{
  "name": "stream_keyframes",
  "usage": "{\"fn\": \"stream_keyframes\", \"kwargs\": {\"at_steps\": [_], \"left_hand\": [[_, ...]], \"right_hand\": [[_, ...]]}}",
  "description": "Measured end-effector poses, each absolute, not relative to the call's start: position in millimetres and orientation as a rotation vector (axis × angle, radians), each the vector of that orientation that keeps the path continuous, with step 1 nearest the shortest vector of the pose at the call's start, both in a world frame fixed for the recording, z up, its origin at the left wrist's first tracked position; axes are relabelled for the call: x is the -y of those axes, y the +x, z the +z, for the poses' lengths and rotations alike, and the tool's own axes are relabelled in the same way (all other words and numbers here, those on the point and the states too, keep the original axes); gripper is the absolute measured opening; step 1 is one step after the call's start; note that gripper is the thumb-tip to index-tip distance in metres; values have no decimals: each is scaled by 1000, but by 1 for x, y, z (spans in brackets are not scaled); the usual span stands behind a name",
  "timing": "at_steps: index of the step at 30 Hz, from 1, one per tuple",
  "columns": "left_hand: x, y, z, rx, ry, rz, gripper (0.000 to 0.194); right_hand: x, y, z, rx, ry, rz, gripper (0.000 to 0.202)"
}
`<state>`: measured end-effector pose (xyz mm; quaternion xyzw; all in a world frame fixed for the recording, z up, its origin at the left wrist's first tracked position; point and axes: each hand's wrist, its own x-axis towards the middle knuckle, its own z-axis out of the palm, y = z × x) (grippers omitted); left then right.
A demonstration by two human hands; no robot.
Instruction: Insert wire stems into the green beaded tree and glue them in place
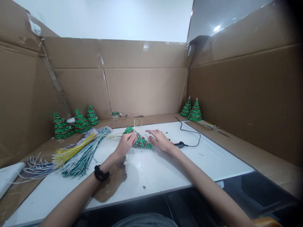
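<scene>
On the white board, a small green beaded Christmas tree [142, 142] with red trim lies on its side, its narrow end toward the right. My left hand [128, 142] is closed at the wide end, thumb and fingers pinched on a thin white strand [134, 123] that stands up above them. Part of the tree is hidden behind those fingers. At the narrow end, my right hand [159, 140] has its fingers stretched out and apart, close beside the tree. Just right of this hand lies a black-handled corded tool [179, 144], its front partly hidden.
Bundles of green-and-white strands [81, 159] and yellow strands [72, 149] lie at left. Several finished-looking trees [81, 121] stand behind them; two more trees [195, 111] stand at the back right. Cardboard walls [146, 85] enclose the board [213, 164]. A black cord [199, 138] loops across it.
</scene>
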<state>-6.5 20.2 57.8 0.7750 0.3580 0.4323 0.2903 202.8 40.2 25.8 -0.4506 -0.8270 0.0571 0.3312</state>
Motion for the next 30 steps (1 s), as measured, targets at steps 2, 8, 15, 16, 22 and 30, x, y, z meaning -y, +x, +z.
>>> {"fn": "stream_keyframes", "kwargs": {"at_steps": [2,8,15,16,22,30], "left_hand": [[-14,0,57,-872,2009,1046,40],[-5,8,50,-945,2063,809,39],[-11,5,45,-864,1967,829,37],[-12,4,44,-861,1947,829,36],[-12,10,34,-810,1826,786,35],[-9,12,16,-671,1874,453,38]], "right_hand": [[-33,198,33,2033,-1013,296,37],[-19,183,39,1822,-730,885,37],[-22,187,45,1663,-788,859,43],[-22,187,46,1644,-781,869,42],[-27,185,41,1600,-689,977,34],[-31,190,41,1332,-662,1107,35]]}}
